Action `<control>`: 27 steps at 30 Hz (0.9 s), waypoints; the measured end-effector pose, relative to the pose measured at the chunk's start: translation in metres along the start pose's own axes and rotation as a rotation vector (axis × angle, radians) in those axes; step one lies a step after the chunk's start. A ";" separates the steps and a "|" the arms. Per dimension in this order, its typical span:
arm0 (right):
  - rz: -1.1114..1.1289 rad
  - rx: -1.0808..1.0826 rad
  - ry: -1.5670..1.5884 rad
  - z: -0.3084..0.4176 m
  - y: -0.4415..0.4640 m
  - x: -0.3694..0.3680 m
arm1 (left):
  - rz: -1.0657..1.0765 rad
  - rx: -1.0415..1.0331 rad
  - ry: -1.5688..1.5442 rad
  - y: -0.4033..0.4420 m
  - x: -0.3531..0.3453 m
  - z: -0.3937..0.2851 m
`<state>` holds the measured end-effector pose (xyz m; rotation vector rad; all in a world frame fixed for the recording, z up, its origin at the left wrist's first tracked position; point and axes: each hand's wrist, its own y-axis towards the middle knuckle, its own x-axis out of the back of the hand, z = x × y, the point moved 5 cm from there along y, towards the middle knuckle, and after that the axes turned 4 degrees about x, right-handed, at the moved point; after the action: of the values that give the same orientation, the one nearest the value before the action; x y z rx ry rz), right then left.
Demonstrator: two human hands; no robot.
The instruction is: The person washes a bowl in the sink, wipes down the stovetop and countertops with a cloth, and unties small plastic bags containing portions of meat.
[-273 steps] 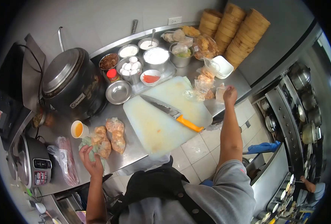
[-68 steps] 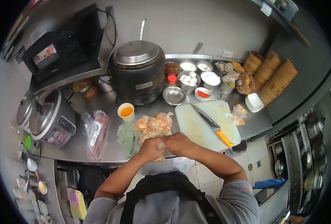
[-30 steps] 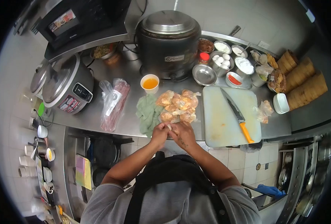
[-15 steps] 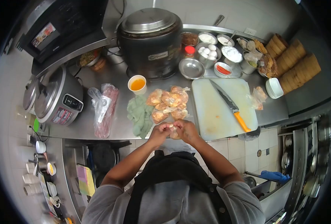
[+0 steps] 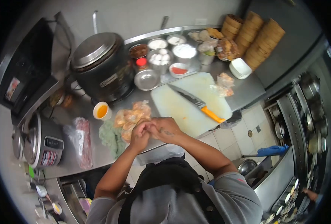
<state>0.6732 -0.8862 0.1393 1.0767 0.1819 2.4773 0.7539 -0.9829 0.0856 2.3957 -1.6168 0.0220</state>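
My left hand (image 5: 140, 132) and my right hand (image 5: 166, 130) are closed and pressed together over the counter's front edge. A small plastic bag of food was between their fingertips a moment ago; now my knuckles mostly hide it. Just behind my hands lie several clear bags of orange-brown food (image 5: 130, 116). Left of my left hand is a crumpled green cloth (image 5: 112, 136). To the right of my right hand, a white cutting board (image 5: 184, 108) carries a large knife with a yellow handle (image 5: 212, 114).
A paper cup of orange liquid (image 5: 102, 111) stands behind the cloth, with a wrapped pack of meat (image 5: 84, 143) further left. Cookers (image 5: 102, 71) line the left and back. Behind the board are an egg bowl (image 5: 160, 59) and bamboo steamers (image 5: 264, 43). Another person's hand (image 5: 310, 194) shows far right.
My view has turned, so the counter appears tilted and shifted left. My hands have come closer together, and my right hand now covers the bag that showed between my fingers.
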 end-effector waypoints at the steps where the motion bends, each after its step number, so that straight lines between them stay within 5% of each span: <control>1: -0.007 0.018 -0.052 0.001 0.005 0.007 | 0.005 -0.154 0.244 0.003 -0.004 -0.014; 5: -0.078 0.100 -0.018 0.015 0.014 0.039 | -0.107 -0.412 0.312 0.025 -0.014 -0.021; 9: -0.222 -0.049 0.262 -0.057 0.006 0.074 | -0.175 -0.331 0.449 0.057 -0.013 -0.023; 12: -0.660 -0.360 -0.471 -0.179 -0.021 0.159 | -0.257 -0.048 0.305 0.058 0.004 0.036; 13: -0.520 -0.646 -0.679 -0.225 -0.031 0.186 | -0.267 0.181 0.213 0.055 0.006 0.057; 16: -0.552 -0.906 -0.935 -0.347 -0.075 0.223 | -0.230 0.267 0.514 0.049 0.002 0.072; 18: -0.284 -0.958 -0.910 -0.380 -0.090 0.230 | -0.316 0.149 0.619 0.050 -0.005 0.045; 22: -0.373 -0.812 -0.667 -0.385 -0.104 0.258 | -0.367 -0.033 0.672 0.040 0.000 0.013; 24: -0.792 -0.512 -0.633 -0.371 -0.103 0.289 | -0.385 0.036 0.615 0.031 0.006 0.002; 27: -0.722 -0.591 -0.608 -0.322 -0.081 0.331 | -0.383 0.130 0.507 0.022 0.010 -0.015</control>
<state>0.2674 -0.6533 0.1150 1.1620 -0.2861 1.3606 0.7391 -0.9962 0.1064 2.4803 -0.9460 0.6241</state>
